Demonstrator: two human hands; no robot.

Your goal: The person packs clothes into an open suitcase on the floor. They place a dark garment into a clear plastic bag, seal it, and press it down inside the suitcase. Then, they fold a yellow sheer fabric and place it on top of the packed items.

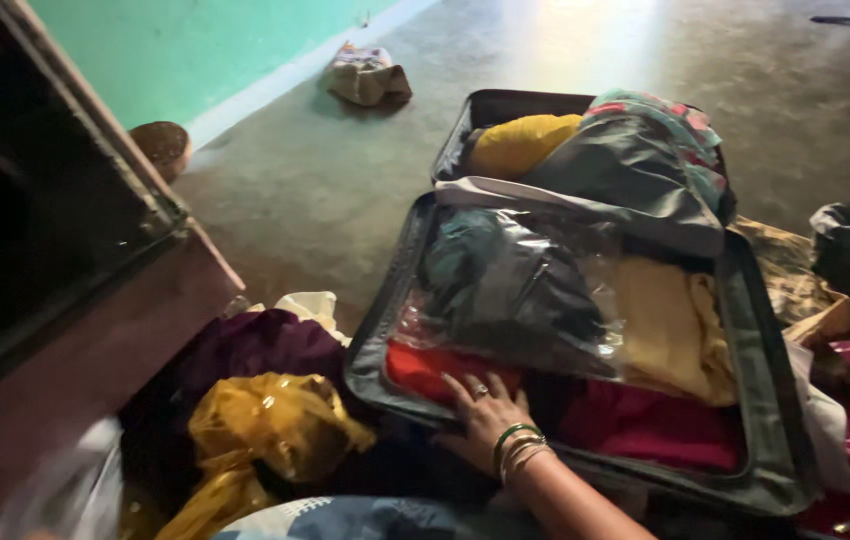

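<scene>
Hand pressing folded clothes at the near edge of the open suitcase.

We note one hand (485,418), which side we cannot tell, lying palm down with bangles at the wrist; its grip is spread flat, fingers apart, clamped on nothing. It rests on the red cloth (425,368) at the near rim of the suitcase (775,400), just below the clear plastic packet (510,290) of dark garments. Yellow cloth (670,330) lies to that packet's right. In our judgement, pressing well means keeping the palm flat and the pressure even, so the stack settles below the rim without creasing. The forearm enters from the lower edge, angled toward the suitcase. No other hand shows.
</scene>
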